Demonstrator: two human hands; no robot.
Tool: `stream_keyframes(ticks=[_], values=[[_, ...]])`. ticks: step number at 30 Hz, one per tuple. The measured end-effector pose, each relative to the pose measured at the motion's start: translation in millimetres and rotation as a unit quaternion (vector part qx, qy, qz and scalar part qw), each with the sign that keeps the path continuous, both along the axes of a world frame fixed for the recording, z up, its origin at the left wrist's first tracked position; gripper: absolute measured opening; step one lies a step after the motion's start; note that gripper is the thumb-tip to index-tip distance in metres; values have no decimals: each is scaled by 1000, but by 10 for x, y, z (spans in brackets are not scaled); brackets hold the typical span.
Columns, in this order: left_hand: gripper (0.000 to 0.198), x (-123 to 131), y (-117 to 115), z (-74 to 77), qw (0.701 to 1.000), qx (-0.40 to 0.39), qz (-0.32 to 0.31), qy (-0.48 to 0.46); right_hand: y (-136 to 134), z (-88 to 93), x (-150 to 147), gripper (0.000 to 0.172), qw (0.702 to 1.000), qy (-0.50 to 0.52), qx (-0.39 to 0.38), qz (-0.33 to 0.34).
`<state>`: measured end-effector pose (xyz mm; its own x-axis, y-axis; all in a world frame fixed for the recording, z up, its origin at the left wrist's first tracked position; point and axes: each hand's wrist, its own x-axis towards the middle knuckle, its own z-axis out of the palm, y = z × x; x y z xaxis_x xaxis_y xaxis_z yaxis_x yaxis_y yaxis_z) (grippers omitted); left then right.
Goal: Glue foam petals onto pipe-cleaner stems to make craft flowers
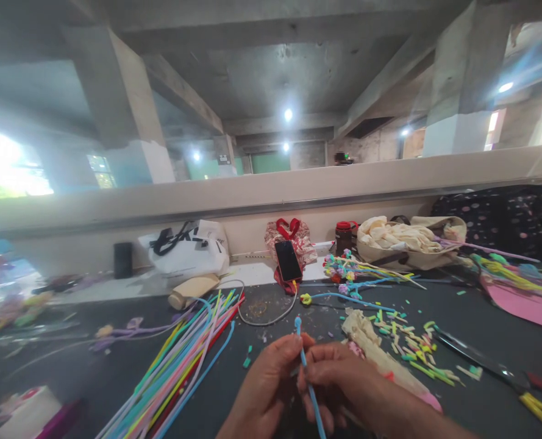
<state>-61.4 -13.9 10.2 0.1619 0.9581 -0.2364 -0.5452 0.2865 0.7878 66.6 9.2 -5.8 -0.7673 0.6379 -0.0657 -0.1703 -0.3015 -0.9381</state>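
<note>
Blue pipe cleaner (306,372) upright, near-vertical

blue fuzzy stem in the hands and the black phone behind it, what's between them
Head view: beyond the blue fuzzy stem, a looping thin white cable and a yellow-tipped blue stem.

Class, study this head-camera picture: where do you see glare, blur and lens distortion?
Head view: glare washes out the window at far left and the ceiling lamp; the left edge is smeared; the ledge bows, a wide-lens effect; left hand, right hand and blue stick look fairly sharp.
</note>
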Motion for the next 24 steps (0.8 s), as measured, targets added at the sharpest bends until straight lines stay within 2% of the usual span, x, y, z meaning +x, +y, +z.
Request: stream_keyframes(ticks=[3, 6, 10, 13, 15, 19, 21, 24], values=[[19, -35, -8, 33, 999, 6, 44, 16, -4, 11, 6, 19, 996, -18, 50, -72], [15, -115, 10, 71, 997, 17, 69, 29, 24, 98, 59, 22, 988, -22, 71, -136], [12, -191, 44, 98, 995, -7, 100, 16, 100, 176, 142, 26, 991, 2, 64, -122], [14, -188, 42, 106, 996, -28, 86, 28, 133, 155, 164, 19, 994, -15, 37, -105], [16, -176, 28, 112, 996, -30, 78, 43, 130, 145, 171, 20, 989, -54, 76, -119], [18, -178, 3, 135, 996, -8, 58, 73, 102, 196, 197, 32, 954, -94, 232, -165], [19, -191, 8, 148, 995, -4, 52, 82, 109, 225, 213, 33, 945, -114, 254, -173], [18, -210, 29, 158, 995, -7, 45, 87, 162, 213, 234, 36, 945, -157, 232, -166]])
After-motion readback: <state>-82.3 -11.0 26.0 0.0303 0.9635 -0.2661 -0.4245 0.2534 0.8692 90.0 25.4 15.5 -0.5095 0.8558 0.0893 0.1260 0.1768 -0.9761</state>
